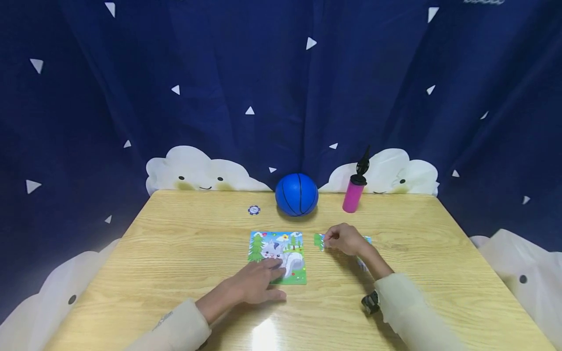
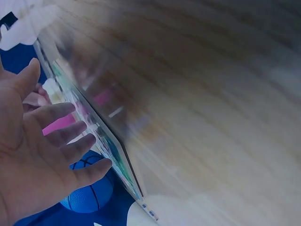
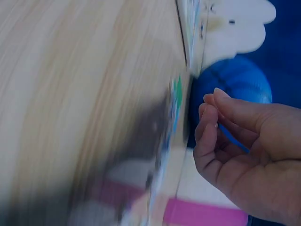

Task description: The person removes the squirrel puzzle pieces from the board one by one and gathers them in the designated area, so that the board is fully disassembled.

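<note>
Head view, with both wrist views. A colourful jigsaw board (image 1: 278, 256) lies flat on the desk (image 1: 184, 243), near the middle and somewhat toward the front edge. The left hand (image 1: 259, 282) rests on its near edge, fingers straight and spread, pressing down and gripping nothing; the left wrist view confirms the splayed fingers (image 2: 61, 141) beside the board's edge (image 2: 99, 136).

The right hand (image 1: 347, 239) sits just to the right of the board, toward the desk's right edge. Its grip is closed as a pinch: thumb and forefinger hold a small green-edged puzzle piece (image 1: 319, 241), whose free part points left, toward the board. In the right wrist view the curled fingers (image 3: 211, 122) show, but blur hides exactly where the piece meets them. More loose pieces (image 1: 365, 241) lie partly hidden under and behind this hand.

Key relation: the board lies directly left of the held piece, a narrow strip of bare desk between them, and roughly level with it from front to back. The right hand is the nearer to the piece; the left is the nearer to the board. The piece's exact orientation cannot be told.

Along the far edge stand a blue ball (image 1: 296, 194), a pink pump (image 1: 353, 194) to its right, and a small round token (image 1: 253, 210) to its left.
</note>
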A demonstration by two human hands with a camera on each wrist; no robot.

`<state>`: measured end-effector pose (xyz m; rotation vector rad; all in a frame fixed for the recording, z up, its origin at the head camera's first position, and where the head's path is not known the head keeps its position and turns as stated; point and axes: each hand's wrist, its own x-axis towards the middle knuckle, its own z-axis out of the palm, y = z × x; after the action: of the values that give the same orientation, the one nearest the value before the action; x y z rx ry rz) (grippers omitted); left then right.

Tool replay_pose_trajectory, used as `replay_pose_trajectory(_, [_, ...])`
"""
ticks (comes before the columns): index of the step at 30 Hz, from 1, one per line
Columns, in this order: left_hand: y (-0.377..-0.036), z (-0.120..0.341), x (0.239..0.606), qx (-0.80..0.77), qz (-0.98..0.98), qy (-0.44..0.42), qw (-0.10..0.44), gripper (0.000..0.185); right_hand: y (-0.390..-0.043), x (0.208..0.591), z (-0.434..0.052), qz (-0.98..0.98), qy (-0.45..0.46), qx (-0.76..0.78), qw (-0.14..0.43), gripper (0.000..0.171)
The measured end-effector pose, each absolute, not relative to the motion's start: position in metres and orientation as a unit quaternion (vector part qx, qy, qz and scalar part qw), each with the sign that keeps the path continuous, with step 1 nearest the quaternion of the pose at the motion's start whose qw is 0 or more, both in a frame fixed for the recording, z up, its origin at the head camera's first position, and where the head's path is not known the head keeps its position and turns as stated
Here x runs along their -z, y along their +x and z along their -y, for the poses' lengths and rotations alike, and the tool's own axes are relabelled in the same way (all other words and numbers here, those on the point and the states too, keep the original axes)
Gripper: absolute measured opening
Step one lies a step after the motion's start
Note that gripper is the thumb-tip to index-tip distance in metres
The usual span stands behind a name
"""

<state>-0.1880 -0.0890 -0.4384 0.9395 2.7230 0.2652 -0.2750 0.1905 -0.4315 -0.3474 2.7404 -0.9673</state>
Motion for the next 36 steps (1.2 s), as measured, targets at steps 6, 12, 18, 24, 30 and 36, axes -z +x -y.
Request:
replay_pose_trajectory(6, [-0.186, 0.098, 0.439, -0.097, -0.934, 0.327, 0.107, 0.066, -0.278, 0.442, -0.151, -0.911, -0.151, 0.368, 0.107, 0.005])
replay_pose_trajectory(12, [-0.181, 0.11, 0.44, -0.099, -0.941, 0.305, 0.103, 0.067, -0.279, 0.447, -0.124, -0.906, -0.164, 0.372, 0.116, 0.005])
replay_pose_trajectory(18, [-0.179, 0.113, 0.439, -0.093, -0.942, 0.309, 0.093, 0.065, -0.278, 0.453, -0.104, -0.916, -0.151, 0.356, 0.109, 0.004])
replay_pose_trajectory(24, [-0.179, 0.114, 0.439, -0.091, -0.943, 0.304, 0.098, 0.065, -0.277, 0.454, -0.087, -0.924, -0.149, 0.332, 0.119, 0.005])
replay_pose_trajectory(30, [-0.18, 0.116, 0.44, -0.085, -0.944, 0.306, 0.093, 0.065, -0.276, 0.452, -0.078, -0.933, -0.133, 0.312, 0.121, 0.007])
replay_pose_trajectory(36, [-0.181, 0.117, 0.439, -0.074, -0.944, 0.308, 0.087, 0.064, -0.277, 0.453, -0.075, -0.934, -0.131, 0.31, 0.118, 0.008])
